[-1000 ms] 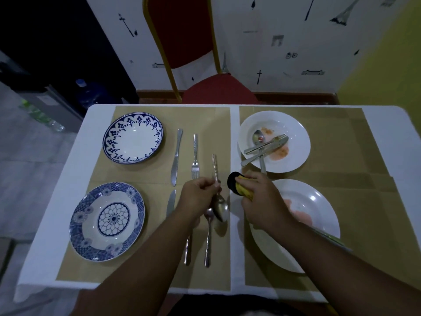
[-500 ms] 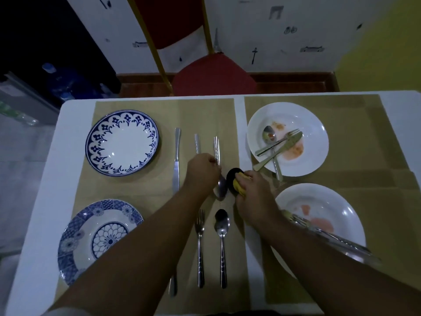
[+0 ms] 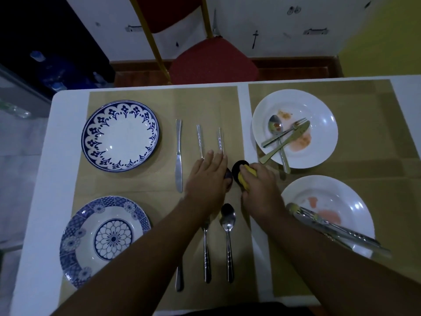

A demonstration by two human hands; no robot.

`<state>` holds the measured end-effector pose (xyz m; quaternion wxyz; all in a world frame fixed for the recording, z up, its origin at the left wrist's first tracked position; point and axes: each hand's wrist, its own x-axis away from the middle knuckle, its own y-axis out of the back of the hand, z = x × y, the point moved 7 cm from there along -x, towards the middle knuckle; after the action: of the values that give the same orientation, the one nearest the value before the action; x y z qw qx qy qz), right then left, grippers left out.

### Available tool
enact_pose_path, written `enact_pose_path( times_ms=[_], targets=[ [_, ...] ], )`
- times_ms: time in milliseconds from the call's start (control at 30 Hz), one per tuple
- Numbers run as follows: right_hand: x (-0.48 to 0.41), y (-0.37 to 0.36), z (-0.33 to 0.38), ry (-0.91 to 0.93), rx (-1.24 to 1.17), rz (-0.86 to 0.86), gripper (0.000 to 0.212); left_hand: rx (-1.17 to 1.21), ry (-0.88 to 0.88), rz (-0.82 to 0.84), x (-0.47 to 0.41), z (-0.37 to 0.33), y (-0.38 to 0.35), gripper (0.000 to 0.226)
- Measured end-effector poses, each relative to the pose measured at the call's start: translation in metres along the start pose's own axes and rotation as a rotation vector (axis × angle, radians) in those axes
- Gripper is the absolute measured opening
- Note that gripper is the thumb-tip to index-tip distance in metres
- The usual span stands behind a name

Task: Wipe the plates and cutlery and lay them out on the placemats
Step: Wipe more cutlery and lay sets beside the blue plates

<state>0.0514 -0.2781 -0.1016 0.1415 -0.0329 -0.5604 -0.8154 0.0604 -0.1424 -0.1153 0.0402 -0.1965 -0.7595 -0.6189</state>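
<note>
Far fork [image 3: 200,140], far spoon [image 3: 220,140]: heads lie under the left hand [image 3: 208,176] — only the handles and a sliver of bowl show.
Near knife [image 3: 179,279]: blade behind the left forearm.
Sponge [image 3: 245,177]: half buried in the right hand [image 3: 259,190].
Cutlery [image 3: 335,229] on the lower-right plate [image 3: 341,192]: blurred — pieces indistinguishable.
Chair [image 3: 211,62]: back cut by the top edge.

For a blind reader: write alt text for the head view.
A left hand lies flat over a spoon and the utensil beside it on the left placemat while the right hand grips a yellow-and-black sponge. Two blue-patterned plates sit further left; two smeared white plates holding dirty cutlery sit right.
</note>
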Motion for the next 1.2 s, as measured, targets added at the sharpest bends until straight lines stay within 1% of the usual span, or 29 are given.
enact_pose_path(
  times_ms=[200,333,433,567,667,800,900,967,1033,1100,1200],
  targets=[
    [0.004,0.002,-0.008,-0.054,-0.103,-0.02,0.068,0.003,0.0,-0.001,-0.01,-0.002,0.006,0.061],
    [0.018,0.016,-0.004,-0.04,-0.135,-0.043,0.067,0.08,0.016,-0.059,-0.001,-0.01,0.019,0.059],
    [0.032,0.033,-0.005,-0.036,-0.173,-0.094,0.064,0.152,0.035,-0.092,0.015,-0.022,0.027,0.058],
    [0.06,0.056,-0.015,-0.055,-0.255,-0.114,0.063,0.201,0.04,-0.101,0.04,-0.053,0.031,0.06],
    [0.083,0.072,-0.037,-0.091,-0.321,-0.143,0.058,0.182,0.012,-0.119,0.056,-0.082,0.023,0.063],
    [0.108,0.087,-0.082,-0.111,-0.339,-0.13,0.06,0.294,-0.001,-0.125,0.076,-0.133,0.014,0.063],
    [0.123,0.094,-0.119,-0.096,-0.372,-0.086,0.062,0.228,0.002,-0.09,0.086,-0.175,0.001,0.061],
    [0.133,0.101,-0.143,-0.07,-0.391,-0.059,0.062,0.225,0.049,-0.069,0.09,-0.197,-0.012,0.06],
    [0.142,0.109,-0.166,-0.012,-0.384,-0.049,0.062,0.275,0.12,-0.097,0.093,-0.216,-0.022,0.06],
    [0.149,0.117,-0.188,0.045,-0.401,-0.034,0.061,0.307,0.162,-0.173,0.098,-0.236,-0.027,0.054],
    [0.156,0.129,-0.217,0.102,-0.417,-0.009,0.061,0.342,0.223,-0.36,0.101,-0.26,-0.029,0.026]
  ],
)
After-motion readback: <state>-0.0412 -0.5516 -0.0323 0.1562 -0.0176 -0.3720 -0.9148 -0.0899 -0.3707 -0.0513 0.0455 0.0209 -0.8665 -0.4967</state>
